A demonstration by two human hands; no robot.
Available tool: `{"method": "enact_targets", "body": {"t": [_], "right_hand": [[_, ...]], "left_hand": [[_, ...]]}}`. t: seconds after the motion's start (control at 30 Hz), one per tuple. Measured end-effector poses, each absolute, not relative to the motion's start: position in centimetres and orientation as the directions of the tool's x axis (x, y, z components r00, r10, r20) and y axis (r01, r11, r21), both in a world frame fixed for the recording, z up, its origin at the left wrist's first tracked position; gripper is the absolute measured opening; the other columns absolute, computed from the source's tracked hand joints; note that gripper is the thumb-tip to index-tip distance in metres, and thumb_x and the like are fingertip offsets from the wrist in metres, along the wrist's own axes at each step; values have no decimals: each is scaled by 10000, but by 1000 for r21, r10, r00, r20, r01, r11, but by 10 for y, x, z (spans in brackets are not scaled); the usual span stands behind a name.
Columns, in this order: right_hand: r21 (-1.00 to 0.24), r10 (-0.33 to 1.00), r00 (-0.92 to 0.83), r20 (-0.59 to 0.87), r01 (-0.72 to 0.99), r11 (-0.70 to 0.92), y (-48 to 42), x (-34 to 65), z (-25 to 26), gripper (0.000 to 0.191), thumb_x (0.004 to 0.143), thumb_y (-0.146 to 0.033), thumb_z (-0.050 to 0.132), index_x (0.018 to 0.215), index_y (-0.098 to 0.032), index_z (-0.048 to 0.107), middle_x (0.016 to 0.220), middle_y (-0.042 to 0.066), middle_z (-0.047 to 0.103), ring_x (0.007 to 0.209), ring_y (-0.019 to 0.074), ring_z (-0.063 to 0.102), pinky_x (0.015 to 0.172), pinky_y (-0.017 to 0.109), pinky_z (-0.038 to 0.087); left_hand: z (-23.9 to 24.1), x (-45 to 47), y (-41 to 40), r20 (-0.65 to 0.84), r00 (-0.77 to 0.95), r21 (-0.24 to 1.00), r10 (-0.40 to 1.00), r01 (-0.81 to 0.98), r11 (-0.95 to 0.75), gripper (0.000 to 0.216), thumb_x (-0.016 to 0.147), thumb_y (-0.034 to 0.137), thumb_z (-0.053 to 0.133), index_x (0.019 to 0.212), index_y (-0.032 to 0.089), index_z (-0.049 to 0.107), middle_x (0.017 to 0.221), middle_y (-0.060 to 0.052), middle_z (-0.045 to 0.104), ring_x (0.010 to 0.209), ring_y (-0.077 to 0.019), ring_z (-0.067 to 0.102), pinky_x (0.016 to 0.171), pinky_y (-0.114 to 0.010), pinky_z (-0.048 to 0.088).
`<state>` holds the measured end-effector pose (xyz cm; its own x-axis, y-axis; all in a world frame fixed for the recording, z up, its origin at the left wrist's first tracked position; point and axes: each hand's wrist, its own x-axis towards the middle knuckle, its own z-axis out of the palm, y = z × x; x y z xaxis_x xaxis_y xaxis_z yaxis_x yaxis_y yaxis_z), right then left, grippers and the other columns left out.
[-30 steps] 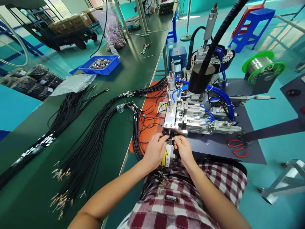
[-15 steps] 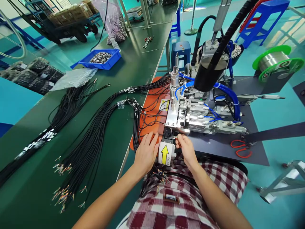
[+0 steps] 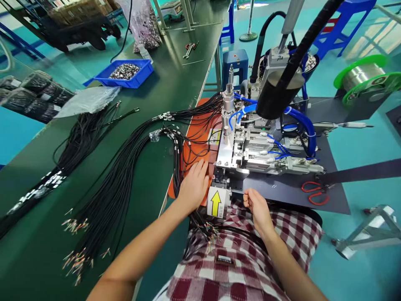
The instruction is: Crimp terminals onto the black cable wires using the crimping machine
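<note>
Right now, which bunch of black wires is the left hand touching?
The bunch on the orange mat, beside the machine: the left hand rests on it. The other bunches lie farther left on the green table, untouched.

Cables (image 3: pixel 125 175) on bench left of machine (image 3: pixel 250 146); scissors (image 3: pixel 315 192) right; tray (image 3: pixel 125 75) behind

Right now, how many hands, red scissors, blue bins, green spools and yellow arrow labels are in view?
Hands: 2 (left hand, right hand)
Red scissors: 1
Blue bin: 1
Green spool: 1
Yellow arrow label: 1
Total: 6
</note>
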<state>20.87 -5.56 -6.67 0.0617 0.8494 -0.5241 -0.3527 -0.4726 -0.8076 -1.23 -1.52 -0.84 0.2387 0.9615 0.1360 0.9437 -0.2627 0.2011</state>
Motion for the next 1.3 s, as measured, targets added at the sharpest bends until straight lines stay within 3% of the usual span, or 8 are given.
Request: {"method": "enact_targets", "body": {"t": [0.13, 0.3, 0.47, 0.63, 0.8, 0.93, 1.13, 1.3], "right_hand": [[-810, 851, 64, -522, -352, -470, -58, 211, -57, 346, 737, -508, 678, 762, -171, 606, 630, -33, 516, 520, 89, 428, 501, 222, 344], [-814, 854, 61, -517, -344, -468, -68, 225, -52, 313, 768, -488, 666, 768, -181, 608, 640, -32, 506, 545, 87, 425, 528, 207, 357], [-810, 854, 31, -519, -336, -480, -71, 228, -45, 278, 794, -464, 651, 772, -190, 609, 652, -31, 498, 558, 87, 416, 533, 196, 358], [-815, 861, 12, -509, -327, -478, -67, 224, -35, 275, 807, -465, 638, 774, -193, 606, 661, -27, 494, 564, 90, 414, 538, 199, 365], [-848, 874, 33, -485, -262, -461, -68, 225, -28, 269, 846, -460, 592, 784, -198, 596, 659, -27, 489, 571, 93, 419, 546, 204, 367], [-918, 925, -14, -380, -116, -378, -70, 215, -15, 216, 871, -421, 571, 832, -210, 589, 665, -32, 497, 574, 96, 433, 576, 215, 386], [-965, 957, -147, -250, -45, -259, -69, 194, 15, 227, 818, -328, 648, 1009, -227, 579, 778, -15, 560, 655, 116, 496, 619, 234, 439], [-953, 951, -109, -289, -66, -297, -65, 184, 18, 132, 817, -322, 634, 853, -199, 602, 721, -12, 576, 545, 98, 483, 516, 227, 427]], "left_hand": [[4, -21, 21, 134, 394, 250, 909, 874, -416, 394, 944, 157, 294, 1307, 116, 442, 1396, -144, 432, 1305, -241, 396, 1096, -401, 357], [45, -50, -12, -65, 681, 421, 729, 682, -599, 283, 938, 143, 349, 1149, 199, 529, 1168, -78, 547, 1045, -177, 549, 867, -285, 474], [60, -69, -38, -300, 784, 256, 544, 615, -746, 207, 841, 59, 449, 928, 185, 589, 968, -83, 543, 899, -224, 507, 757, -327, 413], [53, -70, -34, -332, 822, 297, 463, 557, -776, 206, 791, 20, 456, 909, 161, 550, 925, -77, 541, 844, -217, 477, 749, -337, 375], [58, -74, -26, -311, 815, 525, 488, 576, -627, 203, 819, 23, 447, 913, 171, 549, 922, -70, 537, 844, -195, 484, 723, -300, 377], [66, -61, -19, -202, 662, 789, 721, 547, -281, 86, 913, 185, 468, 919, 169, 553, 909, -45, 570, 797, -141, 527, 692, -240, 403], [57, -19, -36, -106, 485, 889, 868, 437, -136, 123, 921, 242, 477, 868, 161, 552, 818, -28, 573, 749, -132, 513, 664, -238, 397], [50, -12, -49, -173, 491, 860, 854, 498, -112, 107, 917, 236, 459, 885, 170, 536, 806, -21, 552, 719, -132, 499, 639, -238, 395]]}}
